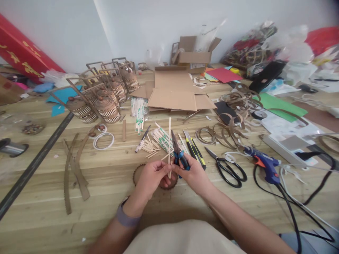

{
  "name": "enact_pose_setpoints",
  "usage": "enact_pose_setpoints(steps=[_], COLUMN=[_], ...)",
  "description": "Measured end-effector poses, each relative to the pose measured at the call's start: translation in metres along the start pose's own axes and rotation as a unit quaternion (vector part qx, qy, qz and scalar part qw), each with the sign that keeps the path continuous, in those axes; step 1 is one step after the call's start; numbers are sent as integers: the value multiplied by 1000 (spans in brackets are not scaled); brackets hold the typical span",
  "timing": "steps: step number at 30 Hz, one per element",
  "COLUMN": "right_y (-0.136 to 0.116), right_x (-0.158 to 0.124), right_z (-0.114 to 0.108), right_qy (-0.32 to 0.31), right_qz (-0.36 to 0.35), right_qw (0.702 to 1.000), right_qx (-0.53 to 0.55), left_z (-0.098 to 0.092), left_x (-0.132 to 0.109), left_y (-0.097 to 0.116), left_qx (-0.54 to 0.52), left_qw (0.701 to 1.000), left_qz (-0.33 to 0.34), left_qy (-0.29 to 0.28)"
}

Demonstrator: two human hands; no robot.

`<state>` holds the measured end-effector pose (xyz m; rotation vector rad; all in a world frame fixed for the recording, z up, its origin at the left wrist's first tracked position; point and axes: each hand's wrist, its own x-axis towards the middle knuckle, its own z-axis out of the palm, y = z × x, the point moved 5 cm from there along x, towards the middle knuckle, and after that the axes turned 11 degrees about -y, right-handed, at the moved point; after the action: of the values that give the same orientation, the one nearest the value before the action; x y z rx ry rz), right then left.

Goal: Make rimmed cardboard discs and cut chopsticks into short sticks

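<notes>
My left hand (154,175) pinches a pale wooden stick (170,137) that stands upright in front of me, with a short piece of stick beside its lower end. My right hand (192,172) is wrapped round the blue-handled pliers (176,143), whose jaws point up and away, and its fingertips meet the lower part of the stick. Under my hands lies a round brown disc (138,173) with a notched rim, partly hidden by them. Just beyond are short cut sticks (150,147) and sticks in green-printed wrappers (162,137).
Yellow-black cutters (194,150), black scissors (227,167) and a blue glue gun (266,165) with cables lie to the right. Small woven lanterns (107,107) and flattened cardboard (173,95) stand behind. Brown strips (70,173) and white rings (103,141) lie left.
</notes>
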<state>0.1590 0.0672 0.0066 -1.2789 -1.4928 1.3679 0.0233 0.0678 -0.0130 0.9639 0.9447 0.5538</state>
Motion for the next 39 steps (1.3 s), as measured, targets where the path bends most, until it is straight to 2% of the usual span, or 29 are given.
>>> enact_pose_setpoints(steps=[7,9,12,15,20,24,28,33,36,39], right_y=[-4,-3,-3,-3,-4,-4,-5,-9,-10,-10], right_x=[-1,-1,-3,-5,-6,-6,-6,-18,-30,-42], right_z=[-2,-3,-3,1,5,4,3,-1,-9,-13], right_qy=[-19,-15,-9,-16,-6,3,-11,-100,-148,-200], right_qz=[-23,-27,-30,-35,-69,-78,-47,15,52,110], right_qw=[998,997,994,992,981,979,984,991,988,968], right_qx=[-56,-74,-106,-124,-182,-189,-170,-83,-6,102], left_z=[2,0,-6,-9,-3,2,4,3,1,2], left_x=[-1,-1,-1,-1,-2,-5,-9,-21,-29,-35], left_y=[3,5,9,10,7,5,8,18,19,16], left_qx=[-14,-11,-30,-66,-89,-80,-54,-23,-25,-39], left_qw=[997,998,998,996,996,996,998,998,999,999], left_qz=[-5,19,56,61,29,28,41,57,30,-8], left_qy=[-69,-59,-8,22,5,-4,-6,-19,-16,-32])
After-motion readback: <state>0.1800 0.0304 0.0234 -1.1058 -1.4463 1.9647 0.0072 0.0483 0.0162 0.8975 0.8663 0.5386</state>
